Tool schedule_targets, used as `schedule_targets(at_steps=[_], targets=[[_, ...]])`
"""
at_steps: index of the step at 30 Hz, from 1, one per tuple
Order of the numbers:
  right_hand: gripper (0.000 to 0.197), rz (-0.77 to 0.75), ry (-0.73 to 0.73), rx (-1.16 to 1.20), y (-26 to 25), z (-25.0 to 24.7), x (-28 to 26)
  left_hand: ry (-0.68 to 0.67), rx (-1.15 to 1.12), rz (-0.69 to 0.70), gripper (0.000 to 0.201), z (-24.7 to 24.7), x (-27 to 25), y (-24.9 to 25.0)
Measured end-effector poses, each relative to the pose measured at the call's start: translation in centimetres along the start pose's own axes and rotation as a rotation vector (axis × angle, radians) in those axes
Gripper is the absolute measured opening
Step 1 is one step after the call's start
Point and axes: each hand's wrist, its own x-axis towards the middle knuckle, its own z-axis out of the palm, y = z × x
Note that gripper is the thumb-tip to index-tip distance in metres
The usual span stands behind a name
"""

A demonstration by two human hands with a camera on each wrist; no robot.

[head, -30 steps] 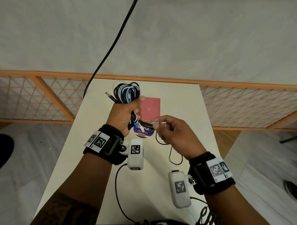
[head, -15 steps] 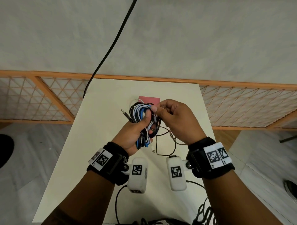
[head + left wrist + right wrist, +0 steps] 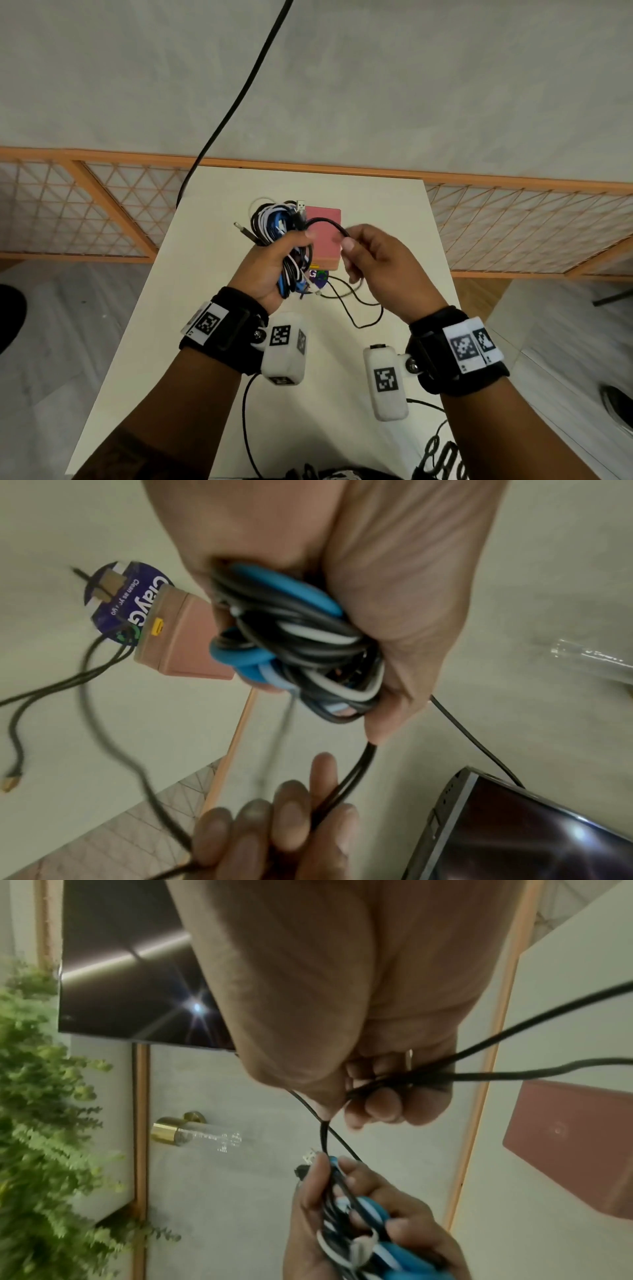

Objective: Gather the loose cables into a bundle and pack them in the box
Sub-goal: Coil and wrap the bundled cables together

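The pale counter (image 3: pixel 212 308) runs away from the camera toward a wooden lattice railing (image 3: pixel 102 219) and a grey wall behind it. On the counter's far half lies the pink box (image 3: pixel 325 240), lid closed, and poking out from under its near edge is a round purple sticker (image 3: pixel 320 275).

Above the counter and just this side of the box, the left hand (image 3: pixel 270 263) is wrapped tight around the cable bundle (image 3: pixel 277 226), a thick coil of black, white and blue loops, thumb pressed across the top. A silver USB plug (image 3: pixel 301 205) sticks up from the top of the coil and a dark plug (image 3: pixel 244 233) juts out to its left.

Across from it, the right hand (image 3: pixel 380 267) has its fingers curled, pinching a thin black cable (image 3: pixel 329 222) between thumb and fingertips. That cable arches from the bundle over the box to the right hand, then its slack trails down in loose curves onto the counter between the two wrists. The left wrist view shows the loose end's gold-coloured plug (image 3: pixel 12 783) lying flat on the counter.
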Motion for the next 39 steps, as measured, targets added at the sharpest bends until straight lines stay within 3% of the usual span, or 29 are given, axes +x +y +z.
schedule_targets(at_steps=[2,6,9,11,13,17,21,24,28,32,36,39], targets=[[0.023,0.005,0.074,-0.027,0.5,0.7,-0.2,0.008,-0.009,-0.044,0.019,0.0,0.0,-0.1],[0.024,0.101,0.28,0.136,0.9,2.2,0.0,-0.016,0.027,-0.086,0.01,0.0,-0.1,-0.7],[0.025,0.167,0.24,0.298,0.4,1.7,0.5,-0.086,0.171,-0.054,0.021,0.0,-0.4,-1.0],[0.024,0.177,0.202,0.414,-0.3,1.2,0.7,-0.148,0.212,-0.032,0.008,0.2,-0.7,-1.0],[0.022,0.169,0.181,0.414,-0.8,1.0,1.0,-0.203,0.267,-0.003,0.016,0.5,-0.9,-1.2],[0.022,0.236,0.135,0.432,-0.8,0.9,1.2,-0.215,0.38,0.045,0.012,0.9,-0.8,-1.1],[0.024,0.177,0.074,0.325,-1.3,0.8,1.1,-0.202,0.399,0.054,0.021,0.8,-0.6,-0.9],[0.033,0.231,-0.056,0.22,-1.3,1.0,1.2,-0.166,0.386,0.061,0.035,0.8,-0.4,-0.9],[0.065,0.225,-0.157,0.359,0.0,2.0,0.6,-0.09,0.293,0.079,0.035,0.8,0.0,-0.7],[0.101,0.111,-0.201,0.223,1.5,3.8,0.1,0.079,0.086,0.11,0.011,1.1,0.4,0.1],[0.057,0.106,-0.178,0.391,2.6,5.1,-0.4,0.119,0.057,0.133,0.022,1.8,0.8,1.0],[0.021,0.117,-0.192,0.258,2.6,4.6,-0.3,0.12,-0.045,0.113,0.029,1.5,1.0,0.9]])
